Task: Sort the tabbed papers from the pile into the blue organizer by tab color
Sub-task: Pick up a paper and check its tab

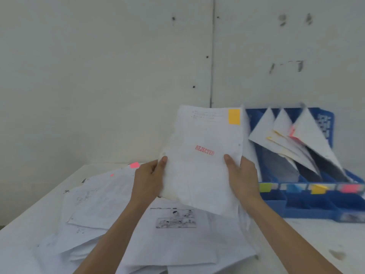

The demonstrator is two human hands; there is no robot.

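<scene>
Both arms are cut off at the bottom edge. Under them the pile [122,204] of papers lies on the white table [296,244]. Its lower sheets are hidden, and the small print is too blurry to read. A pink tab [134,165] pokes out at the pile's far side.

Above the pile, the left hand [149,180] and the right hand [243,177] pinch one paper [203,165] by its two sides. The thumbs are in front and the other fingers are hidden behind. The paper has a yellow tab [234,116] at its top right corner and a red REJECTED stamp.

Farther back on the right stands the blue organizer [308,206], blurry, with sorted papers [284,139] leaning in what look like its yellow and pink slots.
</scene>
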